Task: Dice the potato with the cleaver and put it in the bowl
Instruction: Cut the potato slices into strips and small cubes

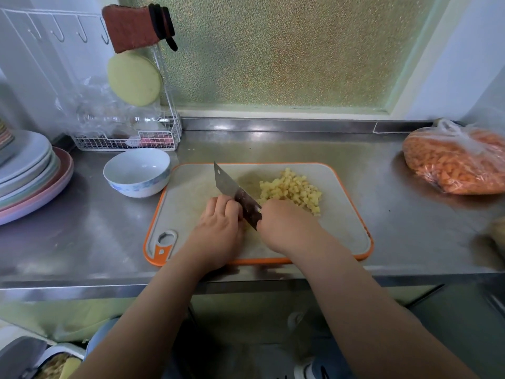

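A pile of yellow potato dice (291, 190) lies on the grey cutting board with an orange rim (347, 214), right of the cleaver (232, 191). My right hand (284, 225) grips the cleaver's handle, which it hides; the blade slants up and to the left over the board. My left hand (218, 228) has its fingers curled down right against the blade's left side; whatever is under them is hidden. The white bowl with a blue pattern (136, 172) stands empty just off the board's far left corner.
A stack of pastel plates (30, 176) sits at the left of the steel counter (90, 231). A wire rack (128, 138) with plastic bags stands behind the bowl. A bag of diced carrot (456, 165) lies at the right.
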Tool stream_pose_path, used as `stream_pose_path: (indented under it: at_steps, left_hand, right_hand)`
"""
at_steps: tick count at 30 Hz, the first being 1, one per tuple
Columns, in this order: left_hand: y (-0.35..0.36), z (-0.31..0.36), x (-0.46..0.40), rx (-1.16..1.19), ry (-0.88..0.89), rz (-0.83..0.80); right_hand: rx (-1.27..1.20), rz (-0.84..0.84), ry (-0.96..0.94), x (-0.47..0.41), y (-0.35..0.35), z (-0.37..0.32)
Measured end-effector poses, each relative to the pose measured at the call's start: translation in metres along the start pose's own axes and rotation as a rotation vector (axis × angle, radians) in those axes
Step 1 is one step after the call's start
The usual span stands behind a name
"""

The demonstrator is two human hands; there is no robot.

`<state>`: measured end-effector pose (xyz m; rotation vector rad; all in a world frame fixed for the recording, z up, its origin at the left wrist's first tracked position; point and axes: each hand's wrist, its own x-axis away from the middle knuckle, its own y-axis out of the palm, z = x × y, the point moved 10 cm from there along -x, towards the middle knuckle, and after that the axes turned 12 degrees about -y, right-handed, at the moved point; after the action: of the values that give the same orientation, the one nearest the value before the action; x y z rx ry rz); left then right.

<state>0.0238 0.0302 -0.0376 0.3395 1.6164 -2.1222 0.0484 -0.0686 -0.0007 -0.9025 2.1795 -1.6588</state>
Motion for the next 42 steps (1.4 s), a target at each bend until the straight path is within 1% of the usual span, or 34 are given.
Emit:
stream_pose_path:
  at_steps: [8,11,14,18,22,28,37,42]
  left_hand:
    - [-0.002,0.001,-0.001,0.018,-0.004,-0.029]
    - [-0.004,-0.002,0.0,0.05,-0.019,-0.06]
    - [-0.008,-0.005,0.001,0.127,-0.054,-0.089]
    - [-0.016,-0.008,0.002,0.198,-0.094,-0.059]
    - [-0.018,-0.01,0.002,0.211,-0.096,-0.038]
    - [-0.015,-0.008,-0.001,0.17,-0.077,-0.031]
    - [-0.012,-0.006,0.0,0.145,-0.059,-0.055]
    - [-0.012,-0.007,0.0,0.136,-0.066,-0.052]
  right_hand:
    - [-0.047,0.013,0.016,-0.008,0.012,0.005]
    - [-0.13,-0.023,0.031,-0.012,0.01,0.016]
    - [-0.151,0.008,0.041,-0.008,0.003,0.024]
    - [-0.162,0.058,0.018,-0.002,-0.008,0.022]
    - [-0.103,0.083,-0.026,0.002,-0.013,0.012]
    - [-0.047,0.059,-0.039,0.005,-0.007,0.0]
    - [-0.04,-0.081,0.0,0.003,-0.006,-0.007]
    - [-0.002,-0.1,-0.005,0.003,-0.005,-0.013]
